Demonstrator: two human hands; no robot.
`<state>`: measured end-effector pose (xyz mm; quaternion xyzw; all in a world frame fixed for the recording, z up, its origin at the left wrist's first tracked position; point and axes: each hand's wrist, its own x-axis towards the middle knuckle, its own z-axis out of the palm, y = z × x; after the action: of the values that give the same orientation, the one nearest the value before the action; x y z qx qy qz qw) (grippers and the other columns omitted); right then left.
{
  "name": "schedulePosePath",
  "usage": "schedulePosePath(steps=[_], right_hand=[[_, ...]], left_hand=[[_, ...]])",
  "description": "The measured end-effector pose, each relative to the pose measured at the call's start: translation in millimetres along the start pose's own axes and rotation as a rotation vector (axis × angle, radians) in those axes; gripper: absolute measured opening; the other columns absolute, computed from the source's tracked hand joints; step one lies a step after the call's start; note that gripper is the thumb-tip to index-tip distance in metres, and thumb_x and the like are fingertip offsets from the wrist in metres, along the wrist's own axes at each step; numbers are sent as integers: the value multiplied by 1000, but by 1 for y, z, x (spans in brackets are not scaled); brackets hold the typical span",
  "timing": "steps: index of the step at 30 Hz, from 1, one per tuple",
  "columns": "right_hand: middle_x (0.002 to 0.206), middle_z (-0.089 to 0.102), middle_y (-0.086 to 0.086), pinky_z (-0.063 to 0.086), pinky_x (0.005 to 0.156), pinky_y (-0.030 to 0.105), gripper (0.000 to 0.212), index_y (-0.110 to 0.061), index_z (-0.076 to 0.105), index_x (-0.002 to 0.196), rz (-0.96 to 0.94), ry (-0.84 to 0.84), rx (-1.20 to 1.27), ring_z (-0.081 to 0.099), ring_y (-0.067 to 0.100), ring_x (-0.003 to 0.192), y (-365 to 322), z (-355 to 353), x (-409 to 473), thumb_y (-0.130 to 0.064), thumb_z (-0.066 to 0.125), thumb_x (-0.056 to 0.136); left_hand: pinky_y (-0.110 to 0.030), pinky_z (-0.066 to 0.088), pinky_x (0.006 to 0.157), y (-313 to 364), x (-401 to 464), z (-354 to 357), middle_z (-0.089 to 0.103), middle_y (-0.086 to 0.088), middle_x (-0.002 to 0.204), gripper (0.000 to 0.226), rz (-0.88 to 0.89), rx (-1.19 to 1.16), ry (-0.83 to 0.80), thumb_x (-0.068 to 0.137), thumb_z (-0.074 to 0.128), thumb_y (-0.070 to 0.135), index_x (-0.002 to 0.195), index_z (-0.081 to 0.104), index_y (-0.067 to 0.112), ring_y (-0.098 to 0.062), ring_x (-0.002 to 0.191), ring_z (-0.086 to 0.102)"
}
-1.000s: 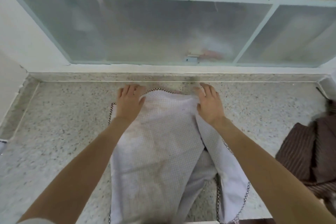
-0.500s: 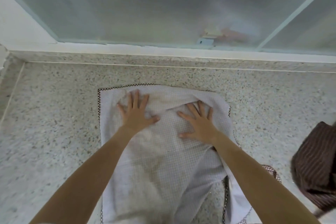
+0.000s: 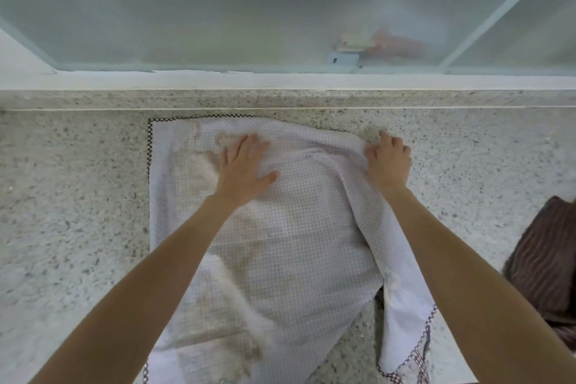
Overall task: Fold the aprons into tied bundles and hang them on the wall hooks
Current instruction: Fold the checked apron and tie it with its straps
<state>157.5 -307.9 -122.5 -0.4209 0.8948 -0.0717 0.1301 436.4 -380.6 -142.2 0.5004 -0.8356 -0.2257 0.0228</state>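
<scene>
Since half a second ago the right hand [image 3: 388, 162] has slid from mid-cloth to the white checked apron [image 3: 290, 237]'s upper right edge, fingers curled, seemingly gripping the fold; its fingertips are partly hidden. The left hand [image 3: 241, 170] lies flat, fingers spread, pressing the apron at centre frame on the speckled counter [image 3: 68, 196]. A brown striped cloth [image 3: 544, 262] is cut off at right.

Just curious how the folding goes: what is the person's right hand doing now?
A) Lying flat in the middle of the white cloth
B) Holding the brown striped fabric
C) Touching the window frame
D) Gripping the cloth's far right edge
D: the right hand curls round the far right edge of the white checked apron, while the left hand lies flat on it.
</scene>
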Motion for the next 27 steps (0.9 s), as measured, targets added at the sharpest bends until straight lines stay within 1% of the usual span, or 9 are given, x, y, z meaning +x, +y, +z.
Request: schedulePosePath(steps=[3, 6, 9, 11, 13, 16, 19, 23, 27], right_hand=[[106, 63, 13, 44, 90, 43, 32, -9, 57, 118, -14, -117, 61, 54, 32, 101, 10, 1, 8, -29, 51, 93], [72, 63, 10, 43, 77, 35, 16, -6, 64, 81, -295, -93, 191, 55, 27, 69, 13, 1, 1, -19, 57, 86], [93, 63, 6, 38, 78, 29, 16, -9, 63, 92, -505, -158, 245, 54, 21, 85, 16, -10, -13, -21, 59, 82], [84, 60, 1, 38, 63, 20, 8, -16, 54, 92, -480, -290, 352, 52, 9, 70, 16, -22, -19, -15, 59, 87], [72, 58, 7, 31, 50, 18, 9, -14, 48, 91, -418, -304, 426, 48, 13, 55, 15, -32, -19, -11, 56, 90], [68, 57, 7, 34, 49, 15, 15, -10, 51, 100, -391, -252, 444, 48, 18, 54, 17, -47, -4, -11, 60, 88], [79, 61, 4, 45, 67, 25, 32, -14, 54, 113, -397, -125, 228, 56, 22, 71, 21, -60, 21, -13, 66, 83], [103, 64, 13, 35, 86, 42, 29, -13, 59, 111, -315, 264, -145, 52, 34, 100, 18, -59, 54, -12, 62, 83], [133, 46, 18, 16, 110, 52, 41, -13, 54, 122, -228, 208, -92, 33, 37, 131, 17, -40, 64, -8, 58, 82]], left_hand=[[-44, 24, 112, 21, 13, 6, 33, -2, 148, 46, 117, -95, 92, 96, 45, 39, 137, 42, 18, -21, 139, 23], [-37, 32, 107, 46, 35, 5, 47, -2, 137, 33, 229, -181, 138, 98, 44, 26, 128, 52, 14, -20, 130, 36], [-33, 32, 106, 69, 60, -1, 54, -1, 130, 30, 290, -234, 53, 98, 43, 24, 124, 56, 14, -20, 126, 40], [-34, 32, 103, 78, 71, -5, 54, -2, 129, 34, 305, -191, -78, 98, 44, 27, 128, 53, 15, -22, 125, 38], [-33, 36, 92, 82, 79, -8, 58, -2, 123, 35, 325, -104, -227, 97, 46, 29, 130, 52, 18, -23, 119, 43], [-29, 36, 76, 82, 85, -13, 64, -4, 105, 25, 387, -51, -172, 95, 51, 27, 115, 63, 17, -24, 104, 51], [-31, 43, 73, 80, 92, -16, 62, -5, 103, 21, 334, -101, 84, 91, 58, 25, 107, 68, 15, -23, 99, 54], [-36, 48, 81, 92, 99, -13, 55, -9, 111, 23, 246, -153, 313, 88, 61, 21, 110, 64, 14, -27, 104, 51], [-32, 41, 94, 112, 87, -6, 49, -8, 126, 34, 212, -195, 346, 93, 51, 26, 125, 52, 13, -25, 117, 44]])
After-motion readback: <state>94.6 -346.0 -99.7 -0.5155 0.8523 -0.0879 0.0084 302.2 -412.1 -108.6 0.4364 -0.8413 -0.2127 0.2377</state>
